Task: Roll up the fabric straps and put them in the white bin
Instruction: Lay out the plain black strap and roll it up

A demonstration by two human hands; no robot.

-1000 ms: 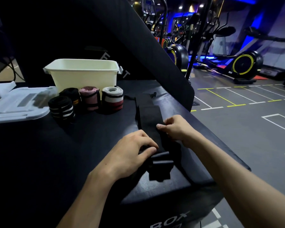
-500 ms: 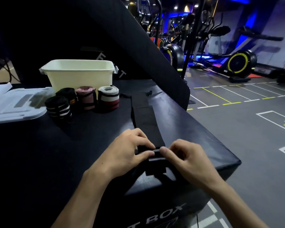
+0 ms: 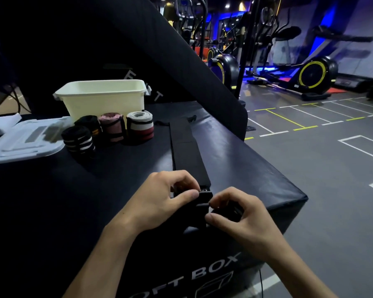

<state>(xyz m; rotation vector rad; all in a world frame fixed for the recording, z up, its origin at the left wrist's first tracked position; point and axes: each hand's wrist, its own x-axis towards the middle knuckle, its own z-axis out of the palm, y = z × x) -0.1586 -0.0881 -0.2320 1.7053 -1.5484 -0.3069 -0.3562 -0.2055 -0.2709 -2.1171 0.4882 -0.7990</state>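
Observation:
A long black fabric strap (image 3: 186, 150) lies flat on the black soft box, running away from me. My left hand (image 3: 159, 201) and my right hand (image 3: 239, 214) both pinch its near end, which is folded over at the box's front corner. Several rolled straps stand behind: a black one with white stripes (image 3: 78, 142), a black one (image 3: 88, 123), a pink one (image 3: 112, 126) and a grey, white and red one (image 3: 140, 127). The white bin (image 3: 103, 97) stands just behind them, its inside hidden.
A clear plastic lid (image 3: 24, 140) lies at the left of the soft box (image 3: 235, 151). A tall black pad (image 3: 181, 61) leans behind the bin. The box's right edge drops to the gym floor (image 3: 332, 168), with exercise bikes (image 3: 314, 75) beyond.
My right hand has come back from the middle of the strap to its near end, next to my left hand. Both now pinch the folded end.

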